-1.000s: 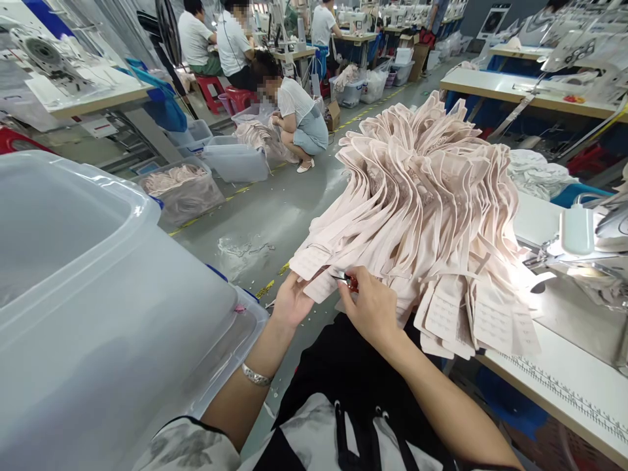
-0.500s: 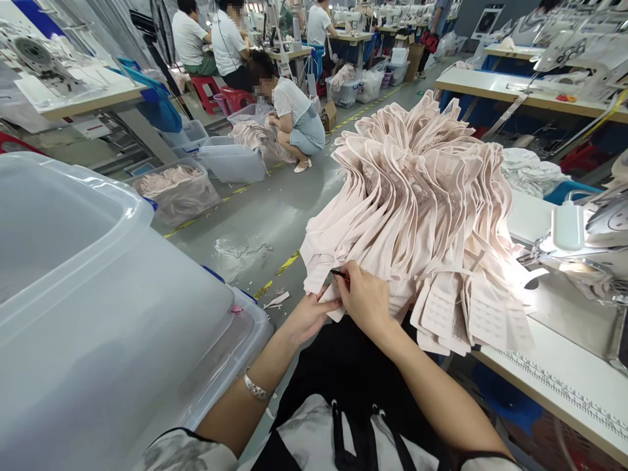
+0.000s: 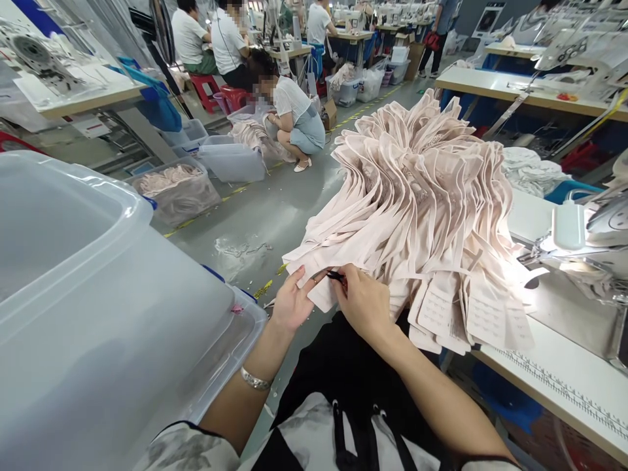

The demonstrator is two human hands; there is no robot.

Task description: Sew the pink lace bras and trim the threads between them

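A thick bundle of pale pink bras [image 3: 417, 176] lies on the sewing table, with wings and hook-and-eye ends hanging over its near edge. My left hand [image 3: 291, 304] holds the nearest bra's wing [image 3: 321, 294] at its loose end, thumb and fingers at the fabric edge. My right hand [image 3: 366, 297] is closed around small black thread snips [image 3: 336, 275], whose tip points left at that wing. Most of the snips is hidden inside my fingers. Rows of hook-and-eye tape [image 3: 441, 311] hang to the right of my right hand.
A large translucent plastic bin [image 3: 112, 314] stands close on my left. At right is a lit sewing machine [image 3: 603, 229] on the white tabletop [image 3: 564, 373]. A person [image 3: 297, 118] crouches by bins across the aisle. Fabric scraps lie on the grey floor [image 3: 289, 203].
My left hand has shifted left and slightly up, and the bra's wing now stretches further left. My right hand with the snips has barely moved.
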